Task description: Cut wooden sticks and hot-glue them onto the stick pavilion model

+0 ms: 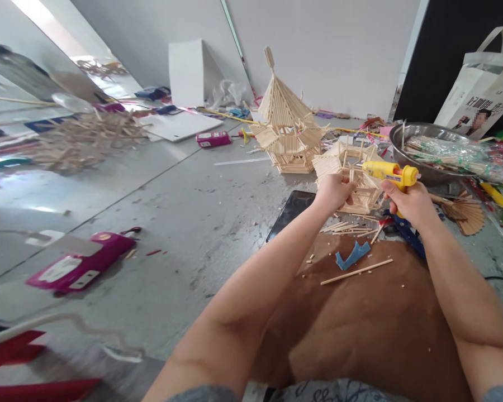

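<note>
My right hand [411,204] is closed around the grip of a yellow hot glue gun [383,170]. The gun's nozzle points left at the top of a small stick pavilion [366,198]. My left hand [336,192] is at the pavilion's left front, fingers pinched together; what they hold, if anything, is too small to make out. Just behind stands a taller stick pavilion [291,128] with a pointed roof. Short loose sticks [347,228] lie in front of the small pavilion. Closer to me, a blue scrap [352,255] and one long stick [356,272] rest on brown sheeting [360,329].
A black phone [291,212] lies left of the small pavilion. To the right are a metal bowl [423,167] with bagged sticks, blue-handled pliers [408,231] and a wooden fan [465,215]. Purple power strips [84,262] sit on the grey floor at left. A tote bag [478,84] stands behind.
</note>
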`<state>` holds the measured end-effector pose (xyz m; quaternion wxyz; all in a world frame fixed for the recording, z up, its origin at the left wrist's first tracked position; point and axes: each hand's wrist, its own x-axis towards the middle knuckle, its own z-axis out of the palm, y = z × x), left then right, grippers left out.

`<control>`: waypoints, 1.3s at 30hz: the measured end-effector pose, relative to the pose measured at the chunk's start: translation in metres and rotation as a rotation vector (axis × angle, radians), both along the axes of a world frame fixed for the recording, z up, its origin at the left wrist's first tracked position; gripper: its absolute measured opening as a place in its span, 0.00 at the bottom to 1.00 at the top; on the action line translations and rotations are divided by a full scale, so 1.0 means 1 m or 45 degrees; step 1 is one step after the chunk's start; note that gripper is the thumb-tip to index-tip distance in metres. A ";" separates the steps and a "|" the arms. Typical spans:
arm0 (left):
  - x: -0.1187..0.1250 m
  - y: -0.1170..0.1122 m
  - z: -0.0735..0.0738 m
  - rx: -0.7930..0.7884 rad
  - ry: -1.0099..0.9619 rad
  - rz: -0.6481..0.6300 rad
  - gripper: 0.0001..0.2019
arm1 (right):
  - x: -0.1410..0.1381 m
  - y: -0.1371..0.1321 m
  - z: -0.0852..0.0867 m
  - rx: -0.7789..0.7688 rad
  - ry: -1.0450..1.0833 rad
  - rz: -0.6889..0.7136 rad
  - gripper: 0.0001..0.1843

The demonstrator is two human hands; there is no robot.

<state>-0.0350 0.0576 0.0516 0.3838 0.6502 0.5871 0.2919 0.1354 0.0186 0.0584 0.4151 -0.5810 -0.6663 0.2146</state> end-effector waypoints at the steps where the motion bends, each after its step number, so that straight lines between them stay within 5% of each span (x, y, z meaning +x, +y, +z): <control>1: 0.000 0.001 0.000 0.003 0.002 -0.002 0.11 | 0.000 0.000 0.000 0.001 -0.006 0.005 0.23; 26: 0.000 -0.006 0.005 0.118 0.138 0.076 0.13 | -0.002 0.003 -0.002 -0.069 -0.094 -0.037 0.24; 30: -0.006 -0.020 0.005 0.235 0.219 0.152 0.21 | 0.001 0.004 -0.004 -0.038 -0.025 -0.012 0.22; 35: -0.020 -0.046 -0.006 0.522 0.287 0.218 0.16 | 0.006 0.007 -0.008 -0.014 0.058 -0.001 0.22; 39: -0.026 -0.057 -0.018 0.548 0.531 -0.017 0.15 | 0.007 0.004 -0.006 -0.013 0.185 0.023 0.23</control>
